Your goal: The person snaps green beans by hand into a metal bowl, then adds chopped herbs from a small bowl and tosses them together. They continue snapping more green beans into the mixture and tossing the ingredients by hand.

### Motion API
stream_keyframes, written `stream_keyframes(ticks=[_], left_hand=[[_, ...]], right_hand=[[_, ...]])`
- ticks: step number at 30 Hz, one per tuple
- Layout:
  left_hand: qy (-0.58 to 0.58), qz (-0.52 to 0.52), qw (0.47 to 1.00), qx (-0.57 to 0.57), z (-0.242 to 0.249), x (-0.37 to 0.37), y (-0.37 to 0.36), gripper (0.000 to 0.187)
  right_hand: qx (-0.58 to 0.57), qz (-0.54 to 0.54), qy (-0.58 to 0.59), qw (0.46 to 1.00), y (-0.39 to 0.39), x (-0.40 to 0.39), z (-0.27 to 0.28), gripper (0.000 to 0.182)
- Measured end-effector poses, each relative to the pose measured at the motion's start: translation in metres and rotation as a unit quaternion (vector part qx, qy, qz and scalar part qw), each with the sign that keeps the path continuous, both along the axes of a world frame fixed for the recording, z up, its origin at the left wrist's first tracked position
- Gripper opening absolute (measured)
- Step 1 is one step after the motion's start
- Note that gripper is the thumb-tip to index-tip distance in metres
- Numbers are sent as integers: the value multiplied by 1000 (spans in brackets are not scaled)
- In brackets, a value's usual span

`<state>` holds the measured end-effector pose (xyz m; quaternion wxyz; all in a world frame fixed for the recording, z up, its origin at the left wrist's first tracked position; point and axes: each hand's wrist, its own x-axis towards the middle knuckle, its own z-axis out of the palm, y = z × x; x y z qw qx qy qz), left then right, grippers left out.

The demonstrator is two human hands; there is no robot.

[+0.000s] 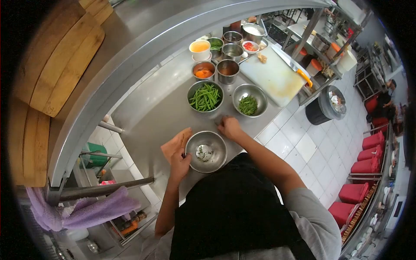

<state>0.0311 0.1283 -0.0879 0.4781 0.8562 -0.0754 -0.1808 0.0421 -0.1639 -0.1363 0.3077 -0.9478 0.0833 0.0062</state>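
Note:
A flat orange-pink piece, like a salmon fillet (172, 141), lies against the fingers of my left hand (179, 163), which are closed on its near edge. The thumb is right at the rim of a steel bowl (220, 152) with a few green and dark bits at its bottom. My right hand (230, 128) is just beyond that bowl, fingertips pinched; I cannot tell what is in them. Past it stand a steel bowl of green beans (205, 97) and one of chopped green herbs (248, 105).
At the back are a tub with yellow contents (200, 48), a pot of orange pieces (203, 71) and several other steel pots. A knife (291, 65) lies on a white cutting board (271, 77). A dark bin (320, 112) stands on the right; a purple towel (91, 213) hangs left.

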Motion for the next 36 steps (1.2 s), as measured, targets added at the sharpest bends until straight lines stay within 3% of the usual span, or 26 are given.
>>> stream_keyframes(ticks=[7,10,12,16,19,21,23,29,31,33,35,36], left_hand=[[-112,-47,993,11,5,8,2,11],[-25,-11,999,27,10,9,1,21],[-23,-8,1000,10,6,8,1,21],[-73,-22,997,6,20,7,-6,21],[-14,11,1000,-21,34,6,-10,17],[-62,-3,998,-20,24,14,-4,15],[-106,-20,994,-17,25,18,-5,13],[-139,-24,990,-12,64,19,-27,17],[-133,-35,990,23,71,20,-34,18],[-141,-42,989,19,69,20,-39,18],[-150,-44,988,19,74,18,-42,20],[-152,-40,987,23,84,16,-48,21]], right_hand=[[-10,-22,-127,992,1,-12,-6,28],[-32,-22,-91,995,7,6,-5,36],[-67,-13,12,998,6,14,-7,32],[-142,-9,-13,990,-1,10,-12,30],[-108,16,-47,993,-21,-6,-3,23],[87,17,-120,989,-40,-26,40,17],[178,-62,-167,968,-49,-43,105,13],[309,-112,-287,900,-51,-70,204,25],[241,-87,-374,891,-42,-60,220,26],[206,-78,-337,916,-33,-43,231,29],[-20,36,-411,911,-29,-21,214,34],[-19,35,-414,909,-25,-23,213,34]])
